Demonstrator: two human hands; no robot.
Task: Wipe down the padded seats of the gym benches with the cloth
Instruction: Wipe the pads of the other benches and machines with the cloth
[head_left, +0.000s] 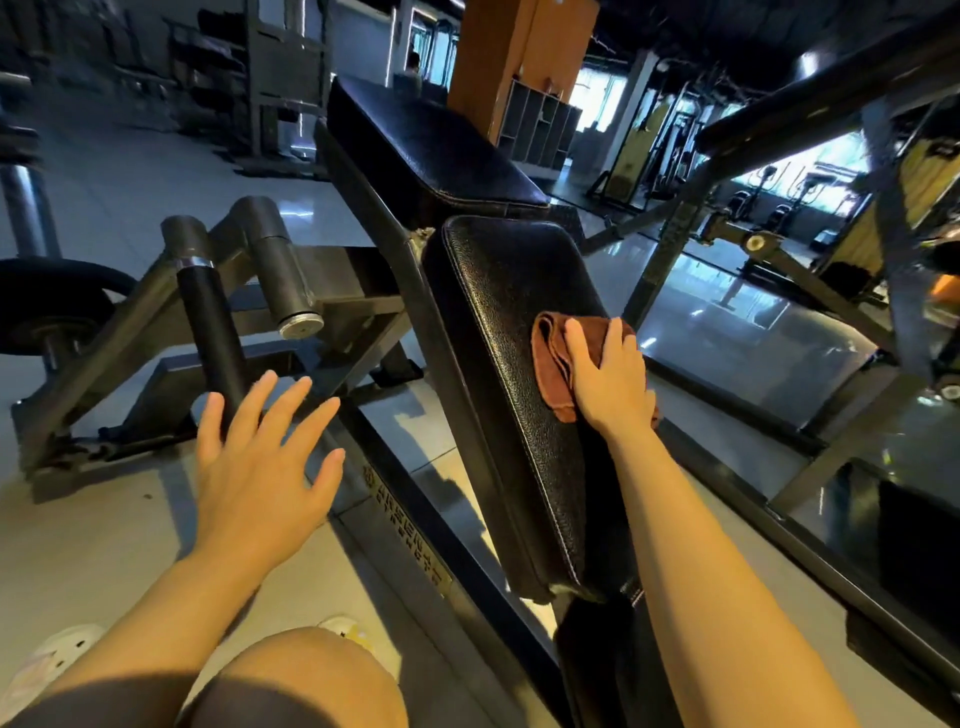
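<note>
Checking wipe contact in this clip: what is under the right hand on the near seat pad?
A folded brown cloth lies under the right hand, pressed onto the near seat pad. The cloth sticks out to the left of the fingers. The pad surface beneath it is covered.

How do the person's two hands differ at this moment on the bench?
The right hand lies on the brown cloth, pressing it to the near seat pad; the left hand holds nothing. The right hand's fingers lie over the cloth; the left hand's fingers are spread, off the pad's left side above the frame and floor. Both are bare.
</note>
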